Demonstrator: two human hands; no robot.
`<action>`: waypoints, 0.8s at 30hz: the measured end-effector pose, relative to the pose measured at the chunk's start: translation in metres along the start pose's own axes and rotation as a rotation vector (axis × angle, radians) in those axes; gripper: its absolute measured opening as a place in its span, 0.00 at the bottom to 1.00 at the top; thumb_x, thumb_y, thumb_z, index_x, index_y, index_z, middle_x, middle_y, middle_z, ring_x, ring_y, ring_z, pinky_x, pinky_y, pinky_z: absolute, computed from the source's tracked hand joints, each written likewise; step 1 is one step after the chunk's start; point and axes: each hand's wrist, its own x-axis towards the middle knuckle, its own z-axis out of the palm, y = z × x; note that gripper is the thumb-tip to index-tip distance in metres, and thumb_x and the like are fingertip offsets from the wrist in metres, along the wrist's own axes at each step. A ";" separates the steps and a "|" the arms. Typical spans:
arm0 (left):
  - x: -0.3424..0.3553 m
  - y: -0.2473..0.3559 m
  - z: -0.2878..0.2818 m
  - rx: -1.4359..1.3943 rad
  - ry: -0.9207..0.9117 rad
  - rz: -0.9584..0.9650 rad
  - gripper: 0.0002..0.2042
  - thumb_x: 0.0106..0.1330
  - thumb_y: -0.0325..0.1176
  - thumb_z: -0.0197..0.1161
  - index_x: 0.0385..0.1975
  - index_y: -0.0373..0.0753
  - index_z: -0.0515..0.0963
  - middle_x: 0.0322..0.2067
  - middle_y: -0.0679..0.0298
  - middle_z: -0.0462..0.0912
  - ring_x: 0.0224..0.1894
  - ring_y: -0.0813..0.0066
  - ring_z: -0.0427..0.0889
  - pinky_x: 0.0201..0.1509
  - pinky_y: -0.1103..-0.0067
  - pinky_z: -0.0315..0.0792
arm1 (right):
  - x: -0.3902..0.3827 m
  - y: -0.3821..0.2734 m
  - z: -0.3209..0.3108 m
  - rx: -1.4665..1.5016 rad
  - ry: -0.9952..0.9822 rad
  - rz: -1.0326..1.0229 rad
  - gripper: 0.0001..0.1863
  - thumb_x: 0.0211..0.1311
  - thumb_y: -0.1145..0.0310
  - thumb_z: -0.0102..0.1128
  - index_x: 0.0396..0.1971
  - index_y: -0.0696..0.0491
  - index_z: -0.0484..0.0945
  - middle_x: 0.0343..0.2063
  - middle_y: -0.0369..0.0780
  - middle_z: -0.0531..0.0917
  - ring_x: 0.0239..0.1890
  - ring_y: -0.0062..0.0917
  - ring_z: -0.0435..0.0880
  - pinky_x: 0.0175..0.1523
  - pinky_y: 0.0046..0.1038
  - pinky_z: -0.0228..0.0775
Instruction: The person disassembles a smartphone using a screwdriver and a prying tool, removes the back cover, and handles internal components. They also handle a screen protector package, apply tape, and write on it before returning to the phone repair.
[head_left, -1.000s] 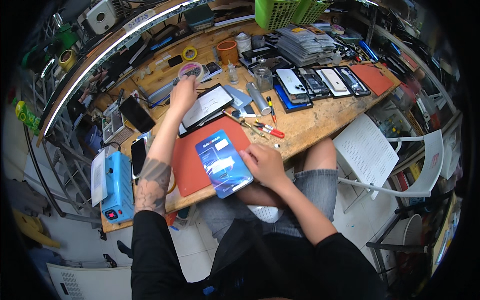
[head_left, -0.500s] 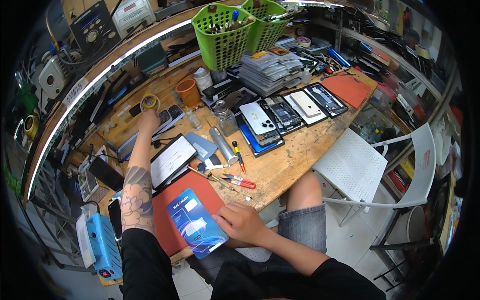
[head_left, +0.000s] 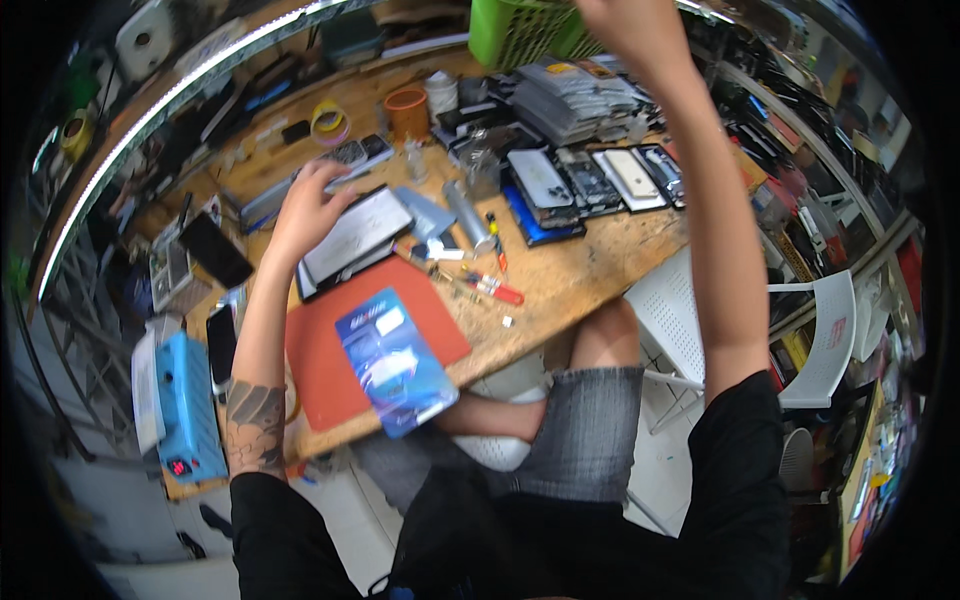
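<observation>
My left hand (head_left: 312,208) hovers over the left side of the bench with its fingers apart and nothing in them. Beside it lies a white sheet in a black frame (head_left: 357,238). My right hand (head_left: 632,35) is raised high by the green perforated basket (head_left: 515,30); its fingers run out of the top of the picture. A blue printed packet (head_left: 400,365) rests on the red mat (head_left: 310,375) and sticks out past the bench's front edge. To the right of the mat are red-handled pliers (head_left: 497,288) and a yellow-and-black screwdriver (head_left: 496,242).
Opened phones (head_left: 590,185) stand in a row at the right of the bench, before a stack of clear plastic trays (head_left: 570,100). Tape rolls (head_left: 328,120) and an orange pot (head_left: 407,112) are at the back. A blue device (head_left: 190,400) sits left; a white chair (head_left: 820,340) stands right.
My right hand has left the blue packet and risen to the green basket. My left hand has drawn back from the tape roll towards the framed sheet. The view has shifted.
</observation>
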 end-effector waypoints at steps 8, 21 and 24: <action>-0.085 0.030 -0.017 -0.245 -0.002 -0.036 0.12 0.70 0.34 0.66 0.48 0.35 0.83 0.50 0.53 0.80 0.45 0.63 0.84 0.49 0.72 0.80 | 0.015 -0.004 0.007 0.036 -0.098 0.054 0.16 0.59 0.68 0.66 0.48 0.54 0.85 0.29 0.44 0.88 0.33 0.28 0.87 0.41 0.31 0.77; -0.118 0.003 0.005 -0.474 0.054 -0.327 0.12 0.72 0.36 0.64 0.41 0.32 0.84 0.33 0.61 0.85 0.21 0.76 0.82 0.28 0.77 0.75 | 0.019 -0.046 -0.031 0.047 0.341 -0.235 0.04 0.68 0.74 0.63 0.37 0.59 0.82 0.25 0.37 0.83 0.29 0.22 0.81 0.38 0.26 0.73; -0.119 0.010 0.003 -0.787 -0.099 -0.340 0.14 0.76 0.40 0.61 0.48 0.35 0.83 0.35 0.66 0.86 0.21 0.86 0.77 0.23 0.87 0.68 | -0.029 -0.082 -0.054 0.505 0.338 0.105 0.14 0.78 0.59 0.57 0.41 0.54 0.84 0.24 0.30 0.82 0.24 0.11 0.75 0.29 0.18 0.65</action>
